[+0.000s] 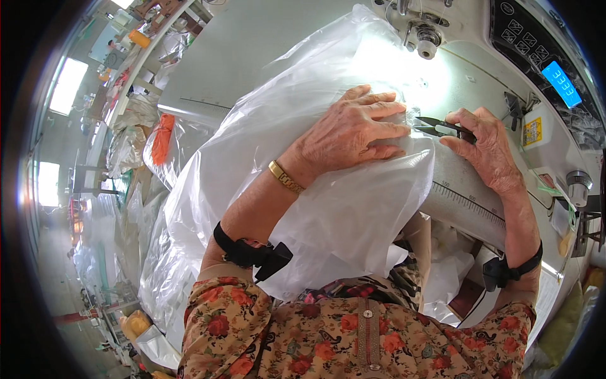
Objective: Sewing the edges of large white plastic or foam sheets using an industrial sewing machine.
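Observation:
A large sheet of translucent white plastic spreads over the sewing table and hangs down toward my lap. My left hand lies flat on it, fingers stretched out to the right. In my right hand is a pair of black thread snips, gripped by the thumb and fingers. The snips' blades are parted and point left, at the sheet's right edge close to my left fingertips. Whether a thread lies between the blades is too small to tell.
Above my hands is the sewing machine head, its lamp lighting the table. A control panel with a blue display stands at upper right. A ruler scale runs along the table's front edge. Orange cord and plastic bags lie left.

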`<state>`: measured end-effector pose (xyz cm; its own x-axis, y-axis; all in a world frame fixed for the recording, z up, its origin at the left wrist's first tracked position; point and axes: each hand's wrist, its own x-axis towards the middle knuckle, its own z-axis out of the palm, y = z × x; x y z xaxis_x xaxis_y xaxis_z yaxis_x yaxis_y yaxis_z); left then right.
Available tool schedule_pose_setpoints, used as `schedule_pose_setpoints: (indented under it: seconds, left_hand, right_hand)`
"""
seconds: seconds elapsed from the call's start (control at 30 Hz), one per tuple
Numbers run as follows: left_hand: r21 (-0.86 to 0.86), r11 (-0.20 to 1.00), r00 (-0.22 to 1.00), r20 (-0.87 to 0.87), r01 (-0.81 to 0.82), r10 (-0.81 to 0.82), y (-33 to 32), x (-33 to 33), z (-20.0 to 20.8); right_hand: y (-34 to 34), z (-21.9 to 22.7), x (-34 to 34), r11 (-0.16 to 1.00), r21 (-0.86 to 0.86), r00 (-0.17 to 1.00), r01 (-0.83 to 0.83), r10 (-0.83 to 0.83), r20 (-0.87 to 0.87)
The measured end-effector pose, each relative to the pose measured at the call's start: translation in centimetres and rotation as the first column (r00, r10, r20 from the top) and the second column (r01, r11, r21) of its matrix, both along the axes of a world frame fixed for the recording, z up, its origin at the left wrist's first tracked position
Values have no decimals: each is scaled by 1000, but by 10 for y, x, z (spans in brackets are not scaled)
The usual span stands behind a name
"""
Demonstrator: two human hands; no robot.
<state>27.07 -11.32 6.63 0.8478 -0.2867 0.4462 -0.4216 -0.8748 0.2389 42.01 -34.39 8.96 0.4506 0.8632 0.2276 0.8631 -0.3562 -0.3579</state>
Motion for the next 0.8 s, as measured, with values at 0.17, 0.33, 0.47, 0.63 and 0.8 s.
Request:
schedule_pose_setpoints:
  seconds: [0.17,0.33,0.47,0.63,0.8]
  left_hand:
    - [-2,1000,1000,-16,17,-17,-1,2,2]
    - [-7,1000,1000,-22,8,-8,0,1,0]
    - [-11,1000,1000,-30,2,-3,0,0,0]
    - [-9,1000,1000,-31,2,-2,0,0,0]
    - [2,1000,1000,-20,0,0,0,0,-1]
  right_hand:
    - [-1,1,1,999,-36,1000,23,-23,8]
    - [-1,4,-1,997,-47,998,57,-58,-16]
    - [-1,0,0,999,-13,999,33,-33,14]
    - [0,2,-1,998,-51,999,28,-27,20]
    - [0,2,-1,998,-60,999,24,-21,37]
